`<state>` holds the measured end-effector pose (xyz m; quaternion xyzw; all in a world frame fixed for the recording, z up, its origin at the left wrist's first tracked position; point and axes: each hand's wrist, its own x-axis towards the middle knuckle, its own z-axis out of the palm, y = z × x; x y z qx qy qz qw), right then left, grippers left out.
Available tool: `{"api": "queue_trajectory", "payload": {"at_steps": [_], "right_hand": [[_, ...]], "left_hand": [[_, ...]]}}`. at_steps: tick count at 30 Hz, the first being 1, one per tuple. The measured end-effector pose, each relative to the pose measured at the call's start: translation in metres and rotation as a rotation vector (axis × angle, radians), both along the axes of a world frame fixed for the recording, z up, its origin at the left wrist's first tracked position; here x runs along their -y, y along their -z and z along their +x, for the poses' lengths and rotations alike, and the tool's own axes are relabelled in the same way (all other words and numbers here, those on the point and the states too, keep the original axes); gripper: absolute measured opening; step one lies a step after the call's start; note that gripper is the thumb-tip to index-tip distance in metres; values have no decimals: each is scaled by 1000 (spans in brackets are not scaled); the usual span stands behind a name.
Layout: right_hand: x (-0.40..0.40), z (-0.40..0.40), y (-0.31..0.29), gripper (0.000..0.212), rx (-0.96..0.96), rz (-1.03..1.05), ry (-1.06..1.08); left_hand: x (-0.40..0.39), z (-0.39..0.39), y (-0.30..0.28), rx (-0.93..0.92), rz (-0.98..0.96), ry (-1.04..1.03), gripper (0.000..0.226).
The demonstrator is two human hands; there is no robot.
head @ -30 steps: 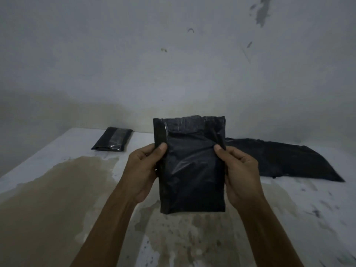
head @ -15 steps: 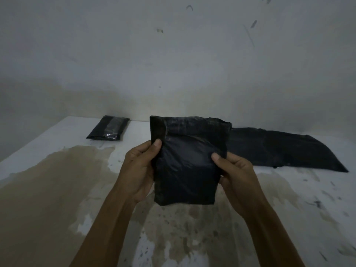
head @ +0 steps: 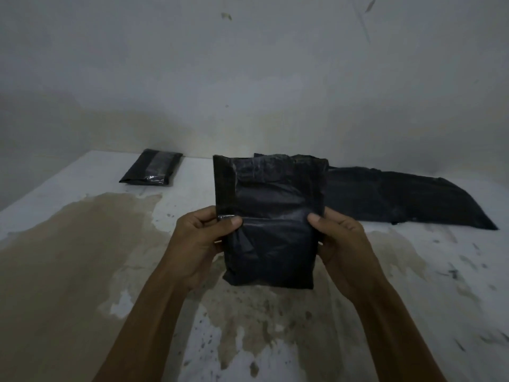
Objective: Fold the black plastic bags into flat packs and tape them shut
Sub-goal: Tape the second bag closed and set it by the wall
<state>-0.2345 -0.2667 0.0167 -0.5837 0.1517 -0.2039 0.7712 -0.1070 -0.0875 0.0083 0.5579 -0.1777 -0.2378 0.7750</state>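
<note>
I hold a folded black plastic bag pack (head: 268, 216) upright in front of me, above the table. My left hand (head: 199, 242) grips its left edge, thumb on the front. On the right edge sits my right hand (head: 340, 244), thumb also on the front. Clear tape glints across the pack's top and by my left thumb. A finished taped pack (head: 151, 170) lies flat at the table's far left. An unfolded black bag (head: 399, 199) lies spread at the far right, partly hidden behind the held pack.
The white table (head: 82, 244) has large brown stains and dark specks. A grey wall (head: 248, 78) rises right behind its far edge. The table's left edge runs diagonally at the left.
The pack has sunk a little lower and nearer the table. Both hands slid down its sides, thumbs now near its middle. The view tilted downward.
</note>
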Motion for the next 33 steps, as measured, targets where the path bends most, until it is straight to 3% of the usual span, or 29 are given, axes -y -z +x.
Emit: {"api": "queue_trajectory", "payload": {"at_steps": [4,17,20,33], "right_hand": [[1,-3,7,23,-45,-84,15],[4,-5,12,24,-16,-127,9],[3,-5,14,25,-33,-167,19],[6,-6,13,26,2,-79,-14]], "left_hand": [[0,-2,1,-3,-18,-1,31],[-4,-2,4,20,-12,-54,16],[-4,-3,4,29,-24,-22,30],[0,-7,4,-35,-52,-35,21]]}}
